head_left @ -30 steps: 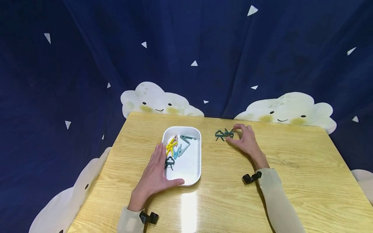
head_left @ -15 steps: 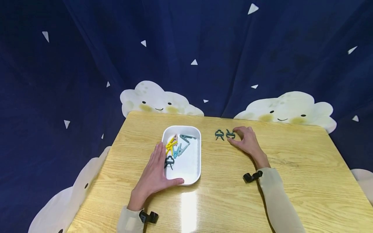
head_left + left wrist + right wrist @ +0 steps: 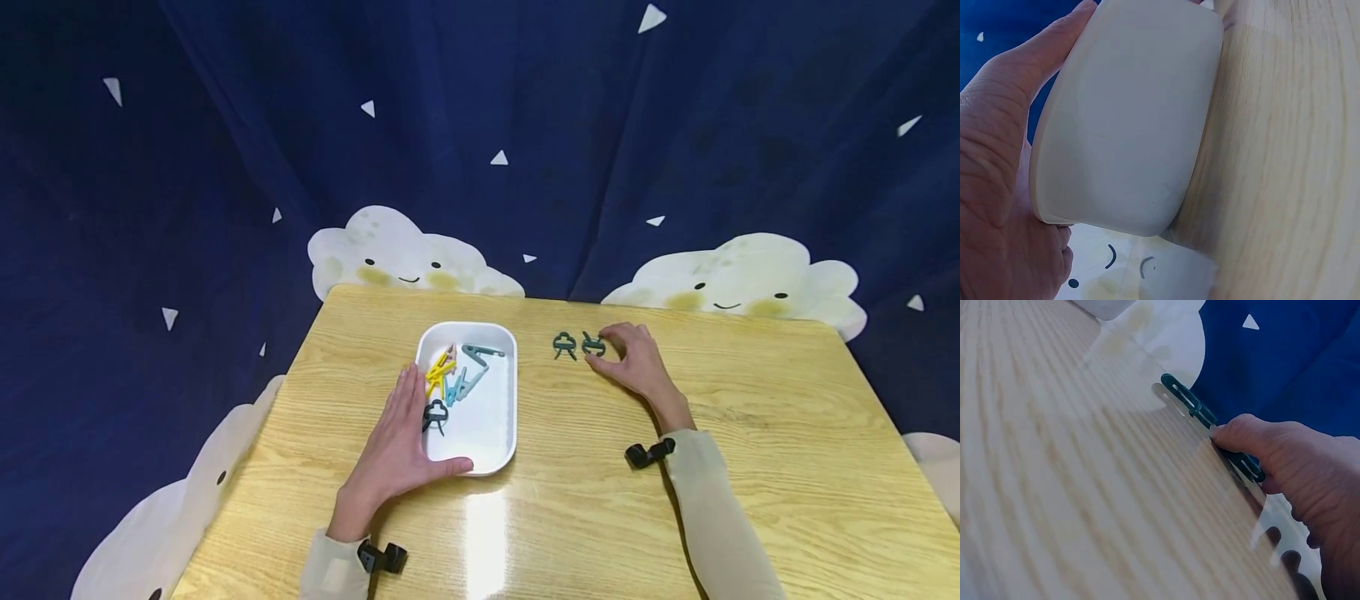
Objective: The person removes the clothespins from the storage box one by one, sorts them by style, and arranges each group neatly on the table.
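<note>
My left hand [image 3: 393, 446] lies along the left side of a white tray [image 3: 498, 446], fingers straight at the rim and thumb over the near edge. In the left wrist view the tray's outer wall [image 3: 1129, 119] shows beside the thumb. My right hand [image 3: 637, 362] pinches a dark green plant clip [image 3: 593, 346] between thumb and index finger, close over the table. A second dark green plant clip [image 3: 565, 345] lies just left of it. In the right wrist view the thumb [image 3: 1244, 432] overlaps the clips seen edge-on.
In the tray lie yellow clothespins [image 3: 437, 375], light blue pegs [image 3: 455, 387], a grey-green peg [image 3: 483, 352], a pinkish peg [image 3: 452, 353] and another dark green plant clip [image 3: 436, 414]. The wooden table [image 3: 750, 417] ends at a dark blue curtain [image 3: 480, 100] with clouds.
The pinched dark green clip has shifted slightly right and turned, opening a small gap from the other clip. Over the last half second both hands stay nearly still.
</note>
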